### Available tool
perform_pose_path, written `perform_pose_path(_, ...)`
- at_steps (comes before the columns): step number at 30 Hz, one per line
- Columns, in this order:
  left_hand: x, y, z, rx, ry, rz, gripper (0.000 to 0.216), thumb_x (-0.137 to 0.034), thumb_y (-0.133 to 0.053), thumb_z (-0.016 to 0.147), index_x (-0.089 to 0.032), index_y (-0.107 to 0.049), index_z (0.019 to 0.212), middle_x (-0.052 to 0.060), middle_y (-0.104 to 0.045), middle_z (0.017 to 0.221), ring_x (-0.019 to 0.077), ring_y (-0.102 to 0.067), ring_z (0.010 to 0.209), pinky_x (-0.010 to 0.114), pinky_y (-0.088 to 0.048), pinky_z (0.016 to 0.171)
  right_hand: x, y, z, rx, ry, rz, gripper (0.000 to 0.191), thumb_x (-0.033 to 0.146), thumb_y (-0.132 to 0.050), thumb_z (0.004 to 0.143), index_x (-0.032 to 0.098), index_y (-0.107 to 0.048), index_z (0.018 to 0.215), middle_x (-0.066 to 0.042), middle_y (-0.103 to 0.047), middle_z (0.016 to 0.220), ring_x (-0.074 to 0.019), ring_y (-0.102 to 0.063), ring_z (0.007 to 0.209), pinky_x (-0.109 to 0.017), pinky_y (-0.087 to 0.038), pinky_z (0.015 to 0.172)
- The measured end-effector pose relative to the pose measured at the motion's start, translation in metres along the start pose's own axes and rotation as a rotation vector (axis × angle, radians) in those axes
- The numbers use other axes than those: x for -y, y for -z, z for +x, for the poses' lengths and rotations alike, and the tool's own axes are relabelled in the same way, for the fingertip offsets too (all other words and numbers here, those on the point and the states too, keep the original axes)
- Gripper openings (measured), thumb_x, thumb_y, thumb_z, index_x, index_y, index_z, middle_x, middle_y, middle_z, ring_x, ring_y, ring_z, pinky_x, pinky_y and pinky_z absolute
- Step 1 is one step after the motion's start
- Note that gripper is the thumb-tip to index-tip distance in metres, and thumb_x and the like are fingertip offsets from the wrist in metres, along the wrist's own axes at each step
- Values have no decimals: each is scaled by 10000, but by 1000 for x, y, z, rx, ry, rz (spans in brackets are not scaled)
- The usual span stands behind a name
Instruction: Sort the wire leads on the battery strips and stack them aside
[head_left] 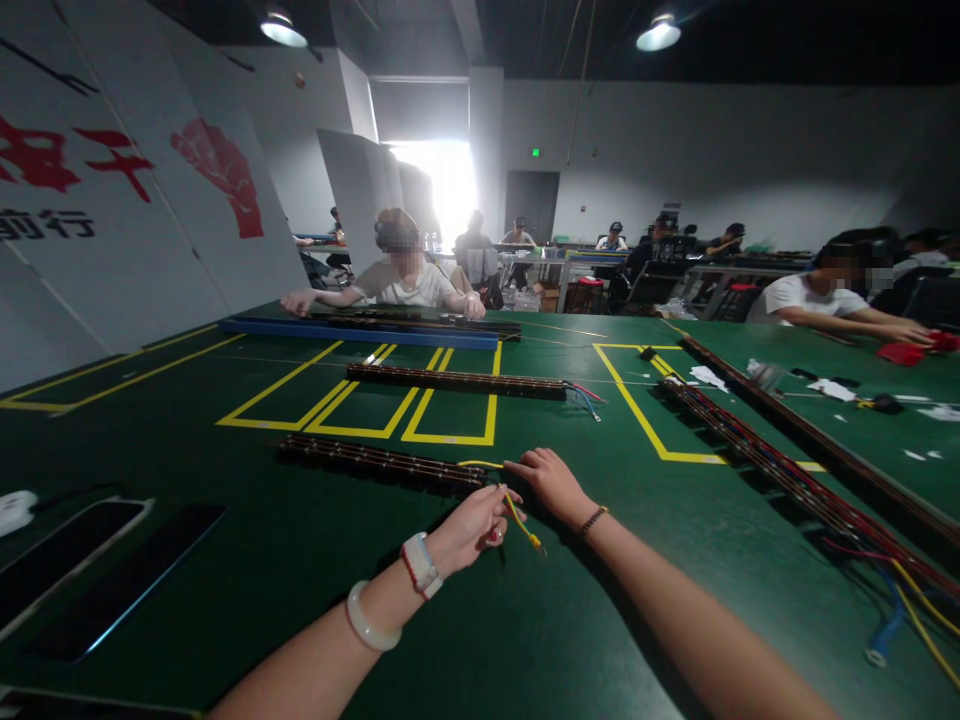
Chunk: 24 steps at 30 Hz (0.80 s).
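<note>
Both hands are at the right end of a long dark bar (pixel 375 459) with copper-coloured strips along it, lying on the green table (pixel 300 600). A yellow wire (pixel 521 520) with a ring-shaped metal end comes off this bar. My left hand (pixel 474 525) is closed, its fingertips pinching the wire close to the bar's end; the ring end hangs loose beyond them. Just to the right, my right hand (pixel 551 487) has its bent fingers together, the fingertips on another stretch of the same wire. The exact grip there is partly hidden.
Farther back lies a similar bar (pixel 457 381) with red and blue leads. Long wired bars (pixel 780 460) run along the right. Two phone-like dark slabs (pixel 142 580) lie at left. Across the table a person (pixel 405 280) works at a blue rail (pixel 360 332); another person sits far right.
</note>
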<state>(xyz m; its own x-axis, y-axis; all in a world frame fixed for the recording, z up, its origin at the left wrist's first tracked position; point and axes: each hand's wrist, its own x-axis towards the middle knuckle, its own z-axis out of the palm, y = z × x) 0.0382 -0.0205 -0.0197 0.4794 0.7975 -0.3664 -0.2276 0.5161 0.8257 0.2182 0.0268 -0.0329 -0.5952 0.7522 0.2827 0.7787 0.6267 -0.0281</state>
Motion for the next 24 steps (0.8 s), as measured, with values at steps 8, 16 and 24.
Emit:
perform_pose_path(8,-14,-1,-8,-57,21,172,264,-361,-372,941,-140,-514,917,-40,-492,607,25,-340,384,169,-215,399,-2,-10,-2,-135,-56,166,265,193,-474,933,229,-659,1119,-69,-613,968,-181,-510,941,-311,-391,841)
perform_pose_path(16,-17,4,-7,-245,-211,836,328,-387,-439,900,-167,-544,680,-22,-483,532,104,-413,448,220,-265,482,-1,-8,-2,-131,-60,170,277,153,-474,918,220,-661,1110,-73,-619,953,-181,-515,934,-309,-387,848)
perform_pose_path(24,-6,5,-10,-342,-428,992,280,-355,-613,809,-214,-505,591,-19,-389,516,192,-515,588,260,-328,642,0,-6,-2,-127,-71,170,274,178,-446,937,217,-659,1105,-74,-613,959,-175,-520,928,-301,-384,840)
